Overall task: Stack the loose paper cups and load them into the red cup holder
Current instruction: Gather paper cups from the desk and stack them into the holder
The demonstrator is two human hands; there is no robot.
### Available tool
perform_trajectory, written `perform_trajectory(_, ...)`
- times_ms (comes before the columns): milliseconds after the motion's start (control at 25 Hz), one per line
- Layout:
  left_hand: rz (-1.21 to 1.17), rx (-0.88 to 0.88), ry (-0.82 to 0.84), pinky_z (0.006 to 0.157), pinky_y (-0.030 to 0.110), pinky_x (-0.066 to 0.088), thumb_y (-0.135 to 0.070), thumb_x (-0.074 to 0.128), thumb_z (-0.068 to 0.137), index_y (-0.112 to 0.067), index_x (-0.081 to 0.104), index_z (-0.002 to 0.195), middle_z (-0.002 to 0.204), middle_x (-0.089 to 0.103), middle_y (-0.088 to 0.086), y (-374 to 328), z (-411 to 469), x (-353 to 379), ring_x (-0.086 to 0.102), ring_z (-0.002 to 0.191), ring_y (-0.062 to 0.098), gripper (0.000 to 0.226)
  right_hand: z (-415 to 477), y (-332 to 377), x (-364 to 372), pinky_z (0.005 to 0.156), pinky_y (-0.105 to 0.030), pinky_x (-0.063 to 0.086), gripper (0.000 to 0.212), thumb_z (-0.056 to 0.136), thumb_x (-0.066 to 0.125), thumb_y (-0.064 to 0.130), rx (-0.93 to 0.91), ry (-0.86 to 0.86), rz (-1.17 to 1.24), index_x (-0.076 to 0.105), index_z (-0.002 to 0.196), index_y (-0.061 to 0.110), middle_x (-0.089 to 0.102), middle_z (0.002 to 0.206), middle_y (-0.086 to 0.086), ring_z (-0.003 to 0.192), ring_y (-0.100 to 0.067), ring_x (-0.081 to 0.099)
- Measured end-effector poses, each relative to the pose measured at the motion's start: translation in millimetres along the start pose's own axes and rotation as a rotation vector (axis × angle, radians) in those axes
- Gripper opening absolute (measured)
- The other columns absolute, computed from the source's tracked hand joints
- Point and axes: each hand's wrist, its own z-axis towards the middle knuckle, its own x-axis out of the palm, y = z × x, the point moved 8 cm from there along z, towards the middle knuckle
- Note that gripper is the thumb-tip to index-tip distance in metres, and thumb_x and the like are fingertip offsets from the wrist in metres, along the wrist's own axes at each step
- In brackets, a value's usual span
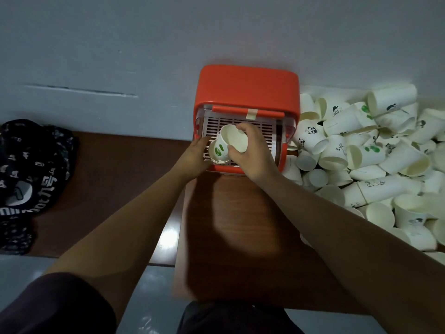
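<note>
There was one red cup holder (246, 90). At its front were one left hand (195, 155), one right hand (252, 153) and seemingly two nested cups (222, 147). Right of it lay several dozen loose cups (375, 160); well left of it, one dark printed cloth (29, 179).

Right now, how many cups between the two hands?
2. One green-printed paper cup, tilted, gripped by the right hand over the red cup holder; a second cup, mostly its rim, just below, beside the left hand. More may be nested unseen.
</note>
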Motion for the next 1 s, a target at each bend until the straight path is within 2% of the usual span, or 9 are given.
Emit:
perform_trajectory(120,-0.164,-0.057,-0.046,0.086,0.015,0.049,-0.016,0.062,0.094,-0.016,0.057,0.134,0.123,0.061,0.0,5,-6,-9,0.061,0.106,0.013,0.04,4,-6,27,0.104,-0.035,0.039,0.061,0.084,0.07,0.021,-0.015,0.113,-0.153,0.046,0.138,0.009,0.05,0.137,-0.008,0.126,-0.023,0.045)
perform_trajectory(240,-0.215,-0.02,-0.048,0.094,0.022,0.049,-0.025,0.061,0.096,-0.02,0.058,0.133,0.127,0.062,-0.003,-1,-8,-9,0.06,0.111,0.01,0.038,2,-24,52,0.112,-0.035,0.031,0.069,0.088,0.067,0.02,0.059,0.26,-0.249,0.035,0.148,0.008,0.039,0.152,-0.01,0.138,-0.026,0.038)
perform_trajectory(400,-0.029,0.024,-0.03,0.096,0.027,0.049,-0.018,0.074,0.086,-0.018,0.055,0.138,0.13,0.058,0.002,-1,-6,-2,0.057,0.105,0.01,0.055,2,-36,58,0.113,-0.036,0.031,0.068,0.091,0.065,0.018,0.074,0.258,-0.304,0.032,0.15,0.013,0.036,0.155,-0.006,0.14,-0.024,0.037)
perform_trajectory(520,0.029,0.027,-0.069,0.099,0.033,0.048,-0.021,0.072,0.088,-0.016,0.054,0.137,0.13,0.056,0.005,-12,-11,-5,0.055,0.108,0.014,0.052,0,-30,50,0.11,-0.038,0.036,0.07,0.089,0.068,0.025,0.058,0.239,-0.276,0.034,0.148,0.01,0.038,0.152,-0.008,0.137,-0.025,0.04)
perform_trajectory(680,0.045,-0.024,-0.193,0.092,0.033,0.049,-0.026,0.063,0.091,-0.016,0.052,0.132,0.127,0.052,0.007,-35,-35,-17,0.055,0.108,0.018,0.043,-30,-32,1,0.107,-0.038,0.04,0.068,0.087,0.068,0.035,0.09,0.168,-0.264,0.041,0.143,0.009,0.042,0.145,-0.009,0.131,-0.024,0.044)
perform_trajectory(760,0.022,-0.039,-0.232,0.085,0.031,0.049,-0.026,0.062,0.091,-0.015,0.054,0.127,0.123,0.053,0.006,-48,-48,-17,0.057,0.101,0.018,0.038,-54,-35,-39,0.1,-0.04,0.047,0.061,0.083,0.071,0.032,0.036,0.044,-0.276,0.051,0.133,0.005,0.052,0.133,-0.014,0.12,-0.027,0.053)
perform_trajectory(840,0.022,-0.034,-0.21,0.083,0.032,0.051,-0.03,0.061,0.092,-0.015,0.056,0.122,0.122,0.055,0.006,-73,-63,-1,0.059,0.098,0.018,0.034,-87,-47,-87,0.092,-0.037,0.05,0.054,0.079,0.073,0.03,0.005,-0.057,-0.29,0.057,0.123,0.002,0.059,0.12,-0.015,0.108,-0.028,0.059)
perform_trajectory(920,0.044,-0.004,-0.157,0.087,0.035,0.051,-0.032,0.062,0.092,-0.013,0.059,0.118,0.119,0.058,0.005,-103,-76,27,0.06,0.1,0.02,0.032,-120,-72,-133,0.093,-0.032,0.047,0.056,0.079,0.074,0.03,0.09,-0.086,-0.344,0.057,0.125,0.003,0.058,0.121,-0.014,0.11,-0.028,0.057)
perform_trajectory(1000,0.088,0.08,-0.092,0.089,0.033,0.048,-0.028,0.065,0.09,-0.009,0.061,0.115,0.116,0.06,0.007,-139,-92,66,0.059,0.104,0.023,0.032,-157,-102,-181,0.095,-0.039,0.047,0.057,0.079,0.073,0.031,0.207,-0.109,-0.381,0.056,0.126,0.005,0.056,0.124,-0.015,0.112,-0.03,0.055)
